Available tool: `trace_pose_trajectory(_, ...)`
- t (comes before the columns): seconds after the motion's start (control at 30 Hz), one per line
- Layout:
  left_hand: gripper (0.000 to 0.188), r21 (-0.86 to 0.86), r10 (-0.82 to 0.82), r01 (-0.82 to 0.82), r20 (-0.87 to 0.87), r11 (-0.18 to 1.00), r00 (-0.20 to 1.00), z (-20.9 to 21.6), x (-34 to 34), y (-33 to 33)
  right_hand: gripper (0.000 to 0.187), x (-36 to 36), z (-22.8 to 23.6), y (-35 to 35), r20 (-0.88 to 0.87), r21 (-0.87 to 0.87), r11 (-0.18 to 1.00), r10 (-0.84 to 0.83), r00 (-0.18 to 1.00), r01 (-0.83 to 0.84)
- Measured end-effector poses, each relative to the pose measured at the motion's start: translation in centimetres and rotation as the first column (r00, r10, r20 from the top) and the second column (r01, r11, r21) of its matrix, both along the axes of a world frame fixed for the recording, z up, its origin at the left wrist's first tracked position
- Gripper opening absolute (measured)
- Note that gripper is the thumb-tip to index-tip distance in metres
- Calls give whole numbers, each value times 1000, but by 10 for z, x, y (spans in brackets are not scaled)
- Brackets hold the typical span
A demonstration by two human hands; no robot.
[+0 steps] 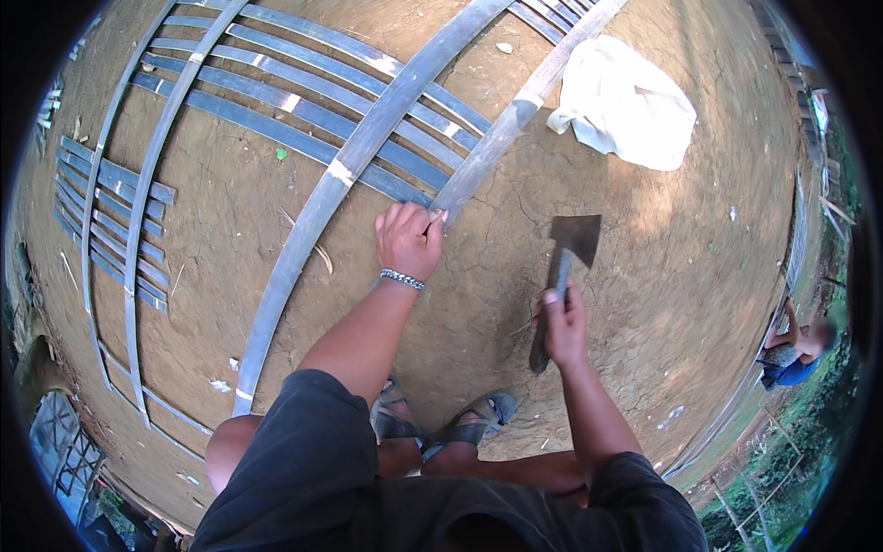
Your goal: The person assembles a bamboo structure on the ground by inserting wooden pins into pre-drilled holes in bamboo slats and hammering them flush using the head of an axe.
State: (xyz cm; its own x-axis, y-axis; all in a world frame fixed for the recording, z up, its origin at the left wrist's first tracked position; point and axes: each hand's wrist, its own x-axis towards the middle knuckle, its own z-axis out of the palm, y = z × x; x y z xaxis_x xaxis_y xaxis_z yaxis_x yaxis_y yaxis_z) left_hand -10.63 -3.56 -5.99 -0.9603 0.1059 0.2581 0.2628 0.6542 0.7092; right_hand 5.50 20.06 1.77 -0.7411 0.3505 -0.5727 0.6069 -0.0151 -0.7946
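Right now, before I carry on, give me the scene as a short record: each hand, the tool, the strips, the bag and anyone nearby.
Left hand: curled at the near end of a long strip; exact grip unclear
Right hand: gripping the hatchet by its handle
Hatchet: head pointing away from the wearer, apart from the strips
Crossed strips: spread on bare earth, ahead and left
Bag: white, crumpled, right of the long strip
Other person: far right edge

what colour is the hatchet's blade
The hatchet's blade is dark brownish grey, showing best in the head view.
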Motion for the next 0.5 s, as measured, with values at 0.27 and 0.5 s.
trace_pose_trajectory(0.27,11,16,-1,1,-5,1000,1000,3,-2,-1,57,-33,17,-60,-2,231,847,492,870,-479)
trace_pose_trajectory(0.5,9,13,-13,13,-2,1000,1000,4,-2,-1,53,-41,11,-76,-37,361,815,498,867,-453)
